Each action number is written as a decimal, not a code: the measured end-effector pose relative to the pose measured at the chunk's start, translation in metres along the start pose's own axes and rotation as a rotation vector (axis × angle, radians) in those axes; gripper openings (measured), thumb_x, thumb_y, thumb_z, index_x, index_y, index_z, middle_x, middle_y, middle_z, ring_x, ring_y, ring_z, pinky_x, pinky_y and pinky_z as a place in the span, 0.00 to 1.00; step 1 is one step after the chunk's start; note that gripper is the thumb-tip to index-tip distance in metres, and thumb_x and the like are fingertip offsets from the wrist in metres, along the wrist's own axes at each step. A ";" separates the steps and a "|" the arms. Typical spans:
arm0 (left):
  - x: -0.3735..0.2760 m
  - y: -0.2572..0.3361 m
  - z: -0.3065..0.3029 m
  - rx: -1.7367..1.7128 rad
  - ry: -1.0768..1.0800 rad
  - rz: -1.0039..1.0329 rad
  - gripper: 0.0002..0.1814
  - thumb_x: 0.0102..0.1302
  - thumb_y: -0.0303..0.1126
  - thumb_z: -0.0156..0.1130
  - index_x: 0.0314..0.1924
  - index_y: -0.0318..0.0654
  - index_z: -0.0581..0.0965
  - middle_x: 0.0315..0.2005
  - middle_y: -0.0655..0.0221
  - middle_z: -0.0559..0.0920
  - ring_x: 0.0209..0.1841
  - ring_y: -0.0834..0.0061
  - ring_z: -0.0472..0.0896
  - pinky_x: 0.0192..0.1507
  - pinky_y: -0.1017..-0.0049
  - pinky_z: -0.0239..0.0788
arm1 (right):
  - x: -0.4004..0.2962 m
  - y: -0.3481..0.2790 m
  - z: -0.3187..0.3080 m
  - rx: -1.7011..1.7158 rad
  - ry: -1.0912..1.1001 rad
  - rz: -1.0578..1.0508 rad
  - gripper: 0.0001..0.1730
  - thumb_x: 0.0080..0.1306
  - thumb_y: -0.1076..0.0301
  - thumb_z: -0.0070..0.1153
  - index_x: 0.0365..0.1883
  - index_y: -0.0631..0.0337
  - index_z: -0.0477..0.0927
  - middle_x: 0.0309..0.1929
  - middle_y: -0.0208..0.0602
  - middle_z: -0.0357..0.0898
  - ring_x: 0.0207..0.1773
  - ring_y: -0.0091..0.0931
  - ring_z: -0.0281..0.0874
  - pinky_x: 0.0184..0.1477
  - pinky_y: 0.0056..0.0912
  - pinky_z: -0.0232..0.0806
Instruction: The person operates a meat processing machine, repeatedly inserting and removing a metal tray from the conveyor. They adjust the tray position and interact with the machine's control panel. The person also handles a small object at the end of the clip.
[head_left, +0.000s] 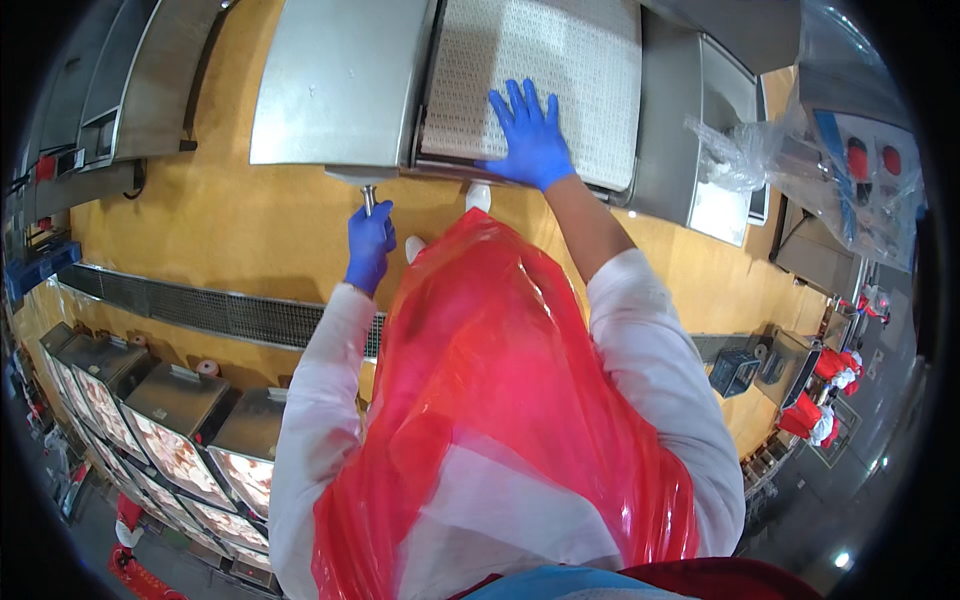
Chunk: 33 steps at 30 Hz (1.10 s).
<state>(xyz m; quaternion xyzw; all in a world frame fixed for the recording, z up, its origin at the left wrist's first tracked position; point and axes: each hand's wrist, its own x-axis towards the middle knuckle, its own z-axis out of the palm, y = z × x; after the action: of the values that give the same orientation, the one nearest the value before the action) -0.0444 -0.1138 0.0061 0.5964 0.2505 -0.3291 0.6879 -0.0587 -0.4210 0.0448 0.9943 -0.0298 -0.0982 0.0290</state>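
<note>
My right hand (534, 146), in a blue glove, is spread over the white perforated conveyor belt (592, 90) near its front end. Its fingers point away from me, and nothing is in its grasp. Lower and to the left, my left hand (369, 244), gloved in blue too, is closed around a short metal handle (368, 196). That handle points up toward the front edge of a smooth stainless-steel cover (337, 82), beside the belt. Whether it is fixed to the machine I cannot tell. A red plastic apron (487, 322) hangs in front of my body.
A control panel (874, 169) wrapped in clear plastic stands at the right. A drain grate (225, 307) crosses the yellow floor. Steel bins (180, 450) of pale meat pieces line the lower left. People (806, 416) in red aprons and a dark crate (733, 373) are at right.
</note>
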 end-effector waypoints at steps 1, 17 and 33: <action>0.001 -0.003 -0.004 0.015 -0.014 -0.007 0.14 0.65 0.34 0.65 0.28 0.48 0.68 0.15 0.82 0.64 0.12 0.86 0.59 0.15 0.78 0.47 | 0.001 0.000 -0.001 0.006 0.004 -0.001 0.66 0.52 0.25 0.59 0.80 0.48 0.45 0.81 0.47 0.40 0.83 0.46 0.31 0.76 0.70 0.34; -0.002 -0.007 -0.010 -0.080 -0.073 -0.008 0.13 0.66 0.31 0.64 0.29 0.49 0.67 0.15 0.84 0.62 0.12 0.88 0.56 0.14 0.79 0.42 | -0.003 -0.003 0.003 -0.013 0.011 0.001 0.63 0.56 0.25 0.55 0.80 0.49 0.46 0.81 0.45 0.42 0.83 0.46 0.33 0.76 0.69 0.35; -0.005 0.003 -0.004 -0.067 -0.082 -0.020 0.14 0.67 0.31 0.63 0.28 0.50 0.65 0.14 0.84 0.60 0.12 0.88 0.55 0.15 0.79 0.41 | 0.011 0.010 -0.005 0.086 0.047 -0.045 0.71 0.47 0.23 0.63 0.80 0.43 0.43 0.82 0.42 0.38 0.84 0.41 0.31 0.78 0.63 0.33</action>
<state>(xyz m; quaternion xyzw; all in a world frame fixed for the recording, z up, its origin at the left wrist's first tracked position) -0.0451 -0.1087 0.0115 0.5564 0.2392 -0.3516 0.7139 -0.0478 -0.4315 0.0480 0.9971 -0.0108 -0.0741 -0.0154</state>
